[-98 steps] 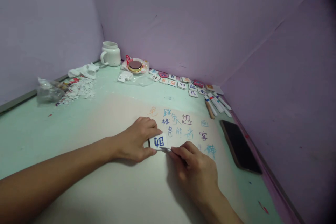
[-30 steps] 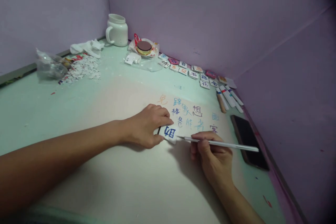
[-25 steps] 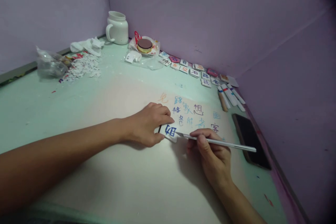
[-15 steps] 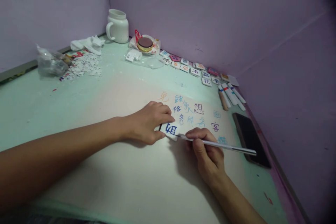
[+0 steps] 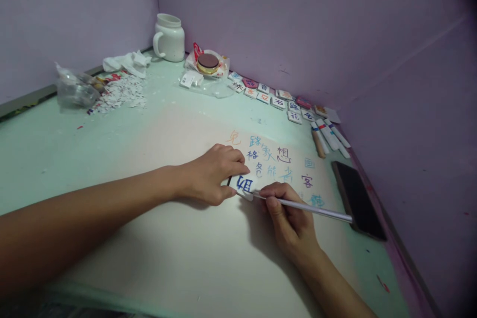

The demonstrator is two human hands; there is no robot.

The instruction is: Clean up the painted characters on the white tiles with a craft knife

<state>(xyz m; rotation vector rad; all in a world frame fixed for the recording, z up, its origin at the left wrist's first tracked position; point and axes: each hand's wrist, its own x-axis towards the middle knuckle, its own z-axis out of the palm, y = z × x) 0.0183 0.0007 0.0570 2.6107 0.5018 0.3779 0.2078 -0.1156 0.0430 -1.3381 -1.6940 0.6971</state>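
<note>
1. The left hand (image 5: 218, 174) was pinching a small white tile (image 5: 246, 194) between thumb and fingers, which grasped its left side; the tile lay on the pale part of the surface (image 5: 179, 258).
2. The tile bore one dark blue character, apparently 助, with its halves swapped left to right; whether it was turned or mirrored could not be told.
3. The right hand (image 5: 292, 223) had its fingers closed around a slim silvery tool (image 5: 316, 210), whose tip was at the tile's lower right edge; contact was too fine to make out.
4. Beyond the hands, handwriting (image 5: 283, 154) covered the surface: 免 in orange, 路, 象, 能, 省 and 画 in blues, 格 in violet-blue, 想 and 客 in purple.
5. Along the wall stood a group of finished-looking tiles (image 5: 278, 103); 石, 路, 花, 会 and 音 could be read, others were too small.
6. Beside them lay white markers (image 5: 328, 134) with coloured bands, and nearer, a dark phone (image 5: 359, 201).
7. On clear packaging (image 5: 216, 90), a white label (image 5: 192, 78) carried print too small to read.
8. White scraps (image 5: 124, 92) were heaped at far left, near a white mug (image 5: 170, 39).
</note>
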